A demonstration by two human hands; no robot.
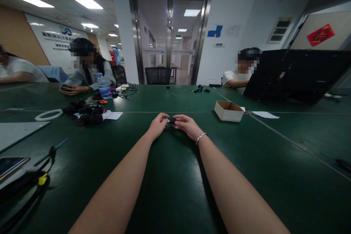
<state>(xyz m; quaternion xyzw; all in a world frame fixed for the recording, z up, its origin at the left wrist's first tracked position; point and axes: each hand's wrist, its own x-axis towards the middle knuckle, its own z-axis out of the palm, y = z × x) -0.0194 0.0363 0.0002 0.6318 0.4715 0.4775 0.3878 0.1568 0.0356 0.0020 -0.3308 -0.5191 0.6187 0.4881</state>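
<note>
Both arms reach forward over the green tabletop (170, 175), and the hands meet near its middle. Between them is a small black cylinder with a silvery left end (172, 121), held low over the table; its exact kind is too small to make out. My left hand (159, 125) has its fingers closed at the silvery end. My right hand (189, 125), with a silver bracelet (201, 138) at the wrist, grips the black part between thumb and fingers. The fingertips partly cover the cylinder.
An open cardboard box (228, 111) stands to the right, by a large black monitor (293, 75). On the left are black parts (91, 115), a white ring (48, 115), a water bottle (104, 87), looped black cables (35, 193) and a phone (12, 166). Other people sit around the table.
</note>
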